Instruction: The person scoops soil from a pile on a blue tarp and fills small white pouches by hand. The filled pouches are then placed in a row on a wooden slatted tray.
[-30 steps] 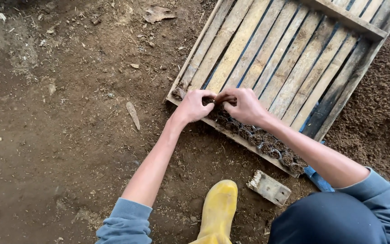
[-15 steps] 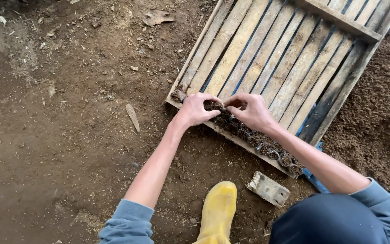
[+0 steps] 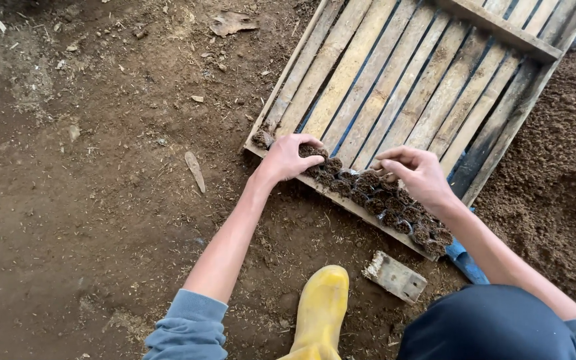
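A view from above showed a person crouched over bare brown dirt, both forearms stretched forward, blue sleeves pushed up past the elbows. Ahead lay a slatted wooden tray (image 3: 435, 87) set at an angle on the ground, with dark gaps between its pale slats. Along its near edge ran a row of small round pots (image 3: 381, 200) filled with soil, packed touching one another.

The left hand (image 3: 288, 158) rested at the left end of that row, fingers curled around one small pot (image 3: 313, 152) and gripping it, thumb on the near side. One more pot (image 3: 262, 139) sat alone at the tray's left corner, just beside that hand.

The right hand (image 3: 418, 173) hovered over the middle of the row, fingers drawn close together in a narrow pinch and pointing left toward the other hand. Whether it held anything between its fingertips could not be told.

Nearer the person, a yellow rubber boot (image 3: 320, 313) stood on the dirt, with a short block of wood (image 3: 395, 276) lying just to its right. A dry leaf (image 3: 233, 23) lay far off at the top, and a mound of loose soil (image 3: 561, 173) rose to the right of the tray.
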